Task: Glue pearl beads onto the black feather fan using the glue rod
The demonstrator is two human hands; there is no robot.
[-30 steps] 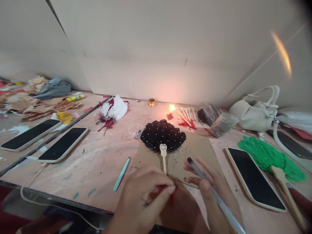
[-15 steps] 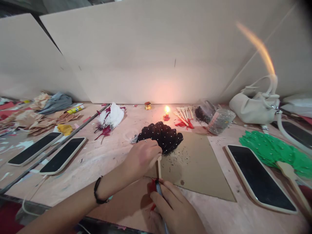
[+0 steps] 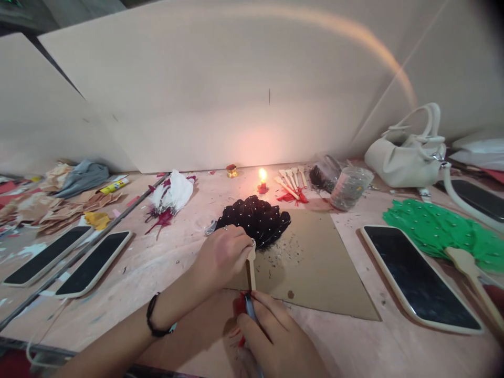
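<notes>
A black feather fan [image 3: 258,219] studded with small beads lies on a brown cardboard sheet [image 3: 315,268], its wooden handle [image 3: 251,270] pointing toward me. My left hand [image 3: 221,255] is closed on the top of that handle, just below the feathers. My right hand [image 3: 277,338] is closed round a thin grey stick [image 3: 249,307], whose tip meets a small red piece [image 3: 241,304] at the handle's lower end.
A lit candle [image 3: 262,180], wooden handles [image 3: 290,178], a clear cup [image 3: 348,188] and a white bag [image 3: 409,155] stand at the back. A green fan [image 3: 437,231] and a phone [image 3: 417,277] lie right. Two phones [image 3: 74,257] and white feathers [image 3: 171,191] lie left.
My left hand left the red piece and reached forward to the fan's handle. My right hand brought the stick's tip down to the red piece at the handle's end. The view tilted up.
</notes>
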